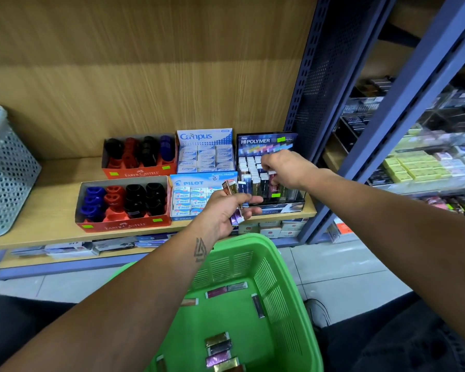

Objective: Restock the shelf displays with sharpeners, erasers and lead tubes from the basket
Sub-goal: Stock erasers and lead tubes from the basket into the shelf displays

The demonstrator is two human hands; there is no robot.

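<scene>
We see the left hand (224, 210) in front of the shelf (51, 232), just above the far rim of the green basket (287, 269); its fingers are curled round a small bundle of lead tubes (232, 200), gold and purple ones, whose ends stick out above and below the fist; the bundle sits inside the grip, not beside it. The right hand (285, 167) reaches over the lead tube display (269, 170), the dark stand marked Hi-Polymer at the right end of the shelf; its fingertips are drawn together down among the upright tubes, and they seem to pinch the top of one, though we cannot tell exactly which tube they touch. More loose tubes (220, 347) lie flat on the basket floor, some near the near edge and a few further back, well apart from both hands. Left of the stand we see two eraser boxes (196, 194), one behind the other, both filled in rows; further left stand two red sharpener trays (124, 202) with blue, red and black sharpeners set upright in them; at the far left edge of the shelf a pale perforated bin (6, 170) stands by itself.
</scene>
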